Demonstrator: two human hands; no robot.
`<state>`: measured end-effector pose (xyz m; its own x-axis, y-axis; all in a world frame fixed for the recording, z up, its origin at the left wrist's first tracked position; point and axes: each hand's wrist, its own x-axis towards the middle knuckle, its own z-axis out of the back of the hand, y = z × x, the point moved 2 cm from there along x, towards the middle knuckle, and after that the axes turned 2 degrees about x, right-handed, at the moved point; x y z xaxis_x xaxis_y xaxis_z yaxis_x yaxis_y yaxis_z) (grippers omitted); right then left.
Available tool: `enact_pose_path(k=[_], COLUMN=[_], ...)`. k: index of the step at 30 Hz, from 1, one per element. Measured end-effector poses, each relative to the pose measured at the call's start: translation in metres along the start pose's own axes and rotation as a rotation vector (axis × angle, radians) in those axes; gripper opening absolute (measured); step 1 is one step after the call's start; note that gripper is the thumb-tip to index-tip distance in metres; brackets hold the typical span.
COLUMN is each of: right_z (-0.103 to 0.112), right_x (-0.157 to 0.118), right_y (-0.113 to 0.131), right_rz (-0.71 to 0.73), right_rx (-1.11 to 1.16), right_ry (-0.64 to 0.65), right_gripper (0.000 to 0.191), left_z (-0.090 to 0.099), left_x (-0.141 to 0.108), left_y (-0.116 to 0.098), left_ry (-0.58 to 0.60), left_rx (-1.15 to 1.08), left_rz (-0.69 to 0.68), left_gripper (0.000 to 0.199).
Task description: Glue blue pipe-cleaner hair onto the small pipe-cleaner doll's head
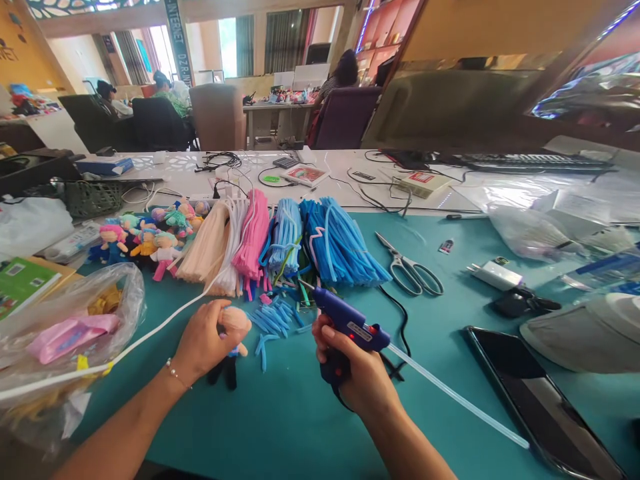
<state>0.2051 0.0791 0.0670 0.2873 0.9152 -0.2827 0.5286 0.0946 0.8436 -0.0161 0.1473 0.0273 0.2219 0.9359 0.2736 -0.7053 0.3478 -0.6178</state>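
My left hand (pixel 206 337) is closed around a small doll (pixel 235 321) with a round peach head, a blue top and black legs. The legs hang below my fingers onto the green mat. In my right hand (pixel 361 373) is a blue glue gun (pixel 350 319), gripped by its handle, its nozzle pointing up and left. A long clear glue stick (pixel 460 395) sticks out of its back end, and a red light glows on its side. Between the hands lie short cut pieces of blue pipe cleaner (pixel 275 317).
Bundles of peach (pixel 207 250), pink (pixel 253 237) and blue pipe cleaners (pixel 345 247) stand behind my hands. Several finished dolls (pixel 165 250) sit to their left. Scissors (pixel 411 268) and a phone (pixel 540 407) lie on the right. A white cable (pixel 165 323) crosses the left side, over a plastic bag (pixel 127 287).
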Motion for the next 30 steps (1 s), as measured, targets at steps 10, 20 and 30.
enact_pose_path(k=[10, 20, 30], right_z=[0.001, 0.000, 0.003], right_x=[0.000, -0.002, 0.001], right_y=[-0.003, -0.004, -0.009], right_rz=[-0.022, -0.054, -0.073], right_rx=[0.003, -0.002, -0.033], right_ry=[0.007, -0.001, -0.012], right_gripper=[0.031, 0.033, 0.035], left_z=[0.007, 0.006, 0.002], left_x=[0.000, 0.000, -0.005], left_y=[-0.007, -0.020, -0.018], left_ry=[0.079, 0.363, 0.553], left_rx=[-0.467, -1.300, -1.427], left_rz=[0.257, 0.625, 0.743], left_gripper=[0.033, 0.035, 0.049])
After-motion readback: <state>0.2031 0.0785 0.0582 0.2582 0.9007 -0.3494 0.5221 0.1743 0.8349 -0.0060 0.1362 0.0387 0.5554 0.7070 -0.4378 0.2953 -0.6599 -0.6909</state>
